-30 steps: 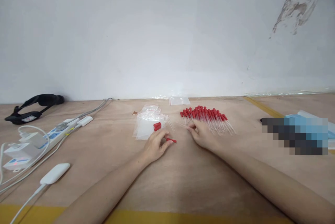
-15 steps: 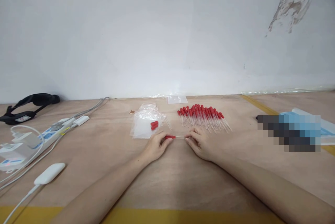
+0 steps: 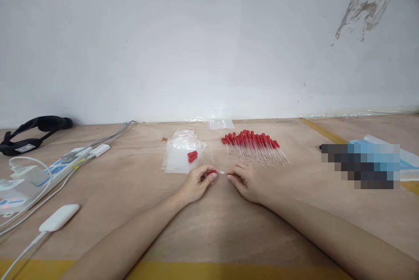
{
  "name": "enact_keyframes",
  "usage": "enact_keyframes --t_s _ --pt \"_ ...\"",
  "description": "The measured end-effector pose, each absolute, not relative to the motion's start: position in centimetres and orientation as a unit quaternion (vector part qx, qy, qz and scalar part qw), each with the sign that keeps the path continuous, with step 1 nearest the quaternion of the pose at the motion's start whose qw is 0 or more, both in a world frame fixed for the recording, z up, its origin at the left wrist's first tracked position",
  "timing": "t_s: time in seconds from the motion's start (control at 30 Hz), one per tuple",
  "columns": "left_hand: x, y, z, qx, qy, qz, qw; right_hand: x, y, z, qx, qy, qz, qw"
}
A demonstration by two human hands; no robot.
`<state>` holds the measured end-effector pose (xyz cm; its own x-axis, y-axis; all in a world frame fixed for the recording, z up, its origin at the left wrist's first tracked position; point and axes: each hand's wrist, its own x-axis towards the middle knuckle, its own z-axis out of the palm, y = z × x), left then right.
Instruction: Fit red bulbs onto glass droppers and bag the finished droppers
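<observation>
The dropper [image 3: 218,171] you are working on lies between your 2 hands, low over the wooden table [image 3: 209,227], just in front of the plastic bags. Your left hand [image 3: 196,182] pinches its red rubber bulb between thumb and fingertips, the other fingers curled in. Your right hand [image 3: 244,180] pinches the clear glass tube at the other end, fingers drawn close together. The 2 hands sit near each other, with only a short piece of the tube showing between them.

Just beyond your left hand lies a small stack of clear plastic bags [image 3: 178,155], and 2 loose red bulbs [image 3: 192,156] rest on top of it. Beyond your right hand a row of finished droppers [image 3: 253,145] lies side by side, red bulbs toward the wall and glass tips toward you. Another small clear bag [image 3: 221,123] lies at the foot of the white wall.

Far to your left are a white power strip [image 3: 65,165] with plugs and cables, a white adapter [image 3: 59,217] on a cord, and a black strap [image 3: 32,129] by the wall. To your right is a blurred patch beside something light blue [image 3: 406,157].
</observation>
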<state>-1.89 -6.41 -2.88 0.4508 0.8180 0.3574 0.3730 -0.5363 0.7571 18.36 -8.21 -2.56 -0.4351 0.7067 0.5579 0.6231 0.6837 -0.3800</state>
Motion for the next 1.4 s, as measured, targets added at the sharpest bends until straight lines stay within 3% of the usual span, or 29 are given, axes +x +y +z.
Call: enact_keyframes --t_s 0.3,0.73,0.9,1.13,1.4 --pt "-2.3 -6.6 -3.0 0.795 0.366 0.36 0.324 18.8 -7.7 -2.8 -0.371 -0.856 0.14 0.332" --pt "-2.3 -6.7 -2.8 0.792 0.373 0.356 0.327 19.0 -7.6 -2.7 -0.38 -0.865 0.113 0.307" --pt "-2.3 -6.8 -2.7 0.802 0.377 0.339 0.316 19.0 -7.7 -2.4 -0.385 -0.877 0.065 0.282" --pt "-2.1 -7.3 -2.3 0.832 0.39 0.326 0.223 19.1 -8.1 -2.1 -0.365 -0.89 -0.055 0.268" --pt "-2.0 -7.6 -1.9 0.863 0.364 0.295 0.191 18.5 -8.0 -2.3 -0.346 -0.903 -0.083 0.24"
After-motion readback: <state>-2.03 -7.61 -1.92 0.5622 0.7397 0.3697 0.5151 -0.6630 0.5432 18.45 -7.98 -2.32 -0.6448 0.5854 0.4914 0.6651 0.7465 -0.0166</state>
